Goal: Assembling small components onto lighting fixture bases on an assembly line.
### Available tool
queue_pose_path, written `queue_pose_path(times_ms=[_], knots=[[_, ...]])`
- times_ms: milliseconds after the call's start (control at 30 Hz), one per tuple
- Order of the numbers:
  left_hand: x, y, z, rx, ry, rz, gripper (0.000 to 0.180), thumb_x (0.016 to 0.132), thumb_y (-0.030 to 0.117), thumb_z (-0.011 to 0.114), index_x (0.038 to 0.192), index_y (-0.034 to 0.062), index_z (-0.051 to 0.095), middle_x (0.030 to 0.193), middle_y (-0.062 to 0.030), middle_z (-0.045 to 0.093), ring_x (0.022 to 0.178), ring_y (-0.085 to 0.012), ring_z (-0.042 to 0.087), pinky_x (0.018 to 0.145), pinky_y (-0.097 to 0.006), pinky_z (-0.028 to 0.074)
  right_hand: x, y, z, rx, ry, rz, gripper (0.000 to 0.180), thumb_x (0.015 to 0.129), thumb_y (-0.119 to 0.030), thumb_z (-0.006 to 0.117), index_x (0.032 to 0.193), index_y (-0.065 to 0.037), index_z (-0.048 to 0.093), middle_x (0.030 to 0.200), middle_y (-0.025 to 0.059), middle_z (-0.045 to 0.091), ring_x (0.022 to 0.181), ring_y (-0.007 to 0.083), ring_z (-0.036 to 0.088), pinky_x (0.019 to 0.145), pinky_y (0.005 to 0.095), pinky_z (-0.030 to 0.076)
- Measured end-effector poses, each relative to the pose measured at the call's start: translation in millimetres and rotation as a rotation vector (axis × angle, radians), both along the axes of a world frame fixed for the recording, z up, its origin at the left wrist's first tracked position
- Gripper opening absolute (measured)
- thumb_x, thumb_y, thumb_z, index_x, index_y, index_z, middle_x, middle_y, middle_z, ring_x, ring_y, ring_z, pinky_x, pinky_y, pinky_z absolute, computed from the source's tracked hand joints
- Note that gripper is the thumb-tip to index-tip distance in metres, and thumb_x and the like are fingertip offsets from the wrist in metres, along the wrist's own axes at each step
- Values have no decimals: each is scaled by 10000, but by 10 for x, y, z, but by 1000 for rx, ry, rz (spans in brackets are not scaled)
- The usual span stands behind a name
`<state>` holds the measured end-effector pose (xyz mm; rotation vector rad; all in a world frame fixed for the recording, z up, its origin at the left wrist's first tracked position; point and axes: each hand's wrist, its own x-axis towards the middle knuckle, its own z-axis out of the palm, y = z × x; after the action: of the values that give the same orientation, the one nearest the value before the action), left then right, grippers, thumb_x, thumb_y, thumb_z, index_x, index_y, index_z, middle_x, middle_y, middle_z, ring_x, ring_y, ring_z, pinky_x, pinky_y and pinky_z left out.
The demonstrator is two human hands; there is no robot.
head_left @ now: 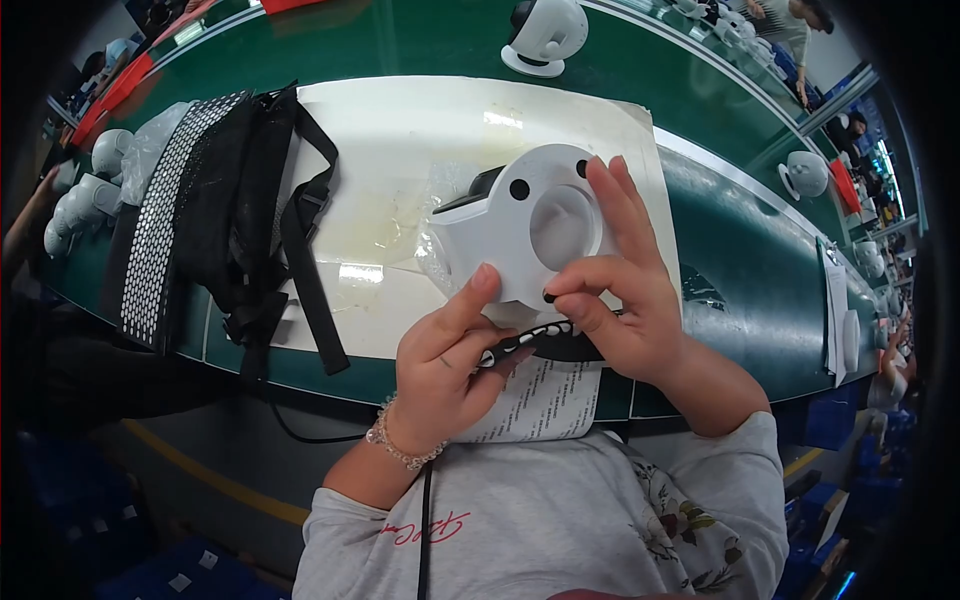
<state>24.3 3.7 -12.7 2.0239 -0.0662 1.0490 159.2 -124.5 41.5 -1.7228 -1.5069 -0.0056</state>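
A white camera-like device (pixel 482 245) lies on the white board in front of me, its round base with a circular recess facing up. Two black round foot pads (pixel 519 190) show on the base's rim. My right hand (pixel 630 300) pinches a small black pad (pixel 549 296) between thumb and index finger at the base's near edge, other fingers raised. Between the fingers of my left hand (pixel 450 365) is a dark strip with white round spots (pixel 520 340). The left thumb rests against the device's white body. Clear plastic wrap (pixel 433 255) lies at the device's left side.
A black bag with straps (pixel 240 200) lies at the left. More white devices (pixel 545 38) stand on the green table (pixel 400 40), one at the far side, others to the left and right. A printed sheet (pixel 545 405) lies at the near edge. Other people work around.
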Motion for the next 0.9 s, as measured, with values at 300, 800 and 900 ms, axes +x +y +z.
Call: queue_pose_path(times_ms=[300,800,900], knots=[[-3,1,-23,12,0,14,206,531,-39,672,718,-37,585,1215,-191,454,591,-182,568,550,-266,464,-88,-132,-110,97,-792,-258,382,827,-478,434,961,-190,646,1278,122,373,1220,329,268,970,407,179],[16,-26,-39,276,-169,76,327,508,-62,601,826,13,619,1205,-157,460,762,-221,555,588,-286,475,-235,-44,242,-171,-126,133,86,686,-202,666,750,-147,645,976,18,555,1096,250,396,962,397,195],[-9,-20,-49,379,-229,56,322,499,-57,590,808,22,633,1181,-142,475,775,-230,553,600,-289,478,-119,-97,225,15,19,178,113,707,-162,658,791,-99,615,902,43,554,988,214,451,880,358,312]])
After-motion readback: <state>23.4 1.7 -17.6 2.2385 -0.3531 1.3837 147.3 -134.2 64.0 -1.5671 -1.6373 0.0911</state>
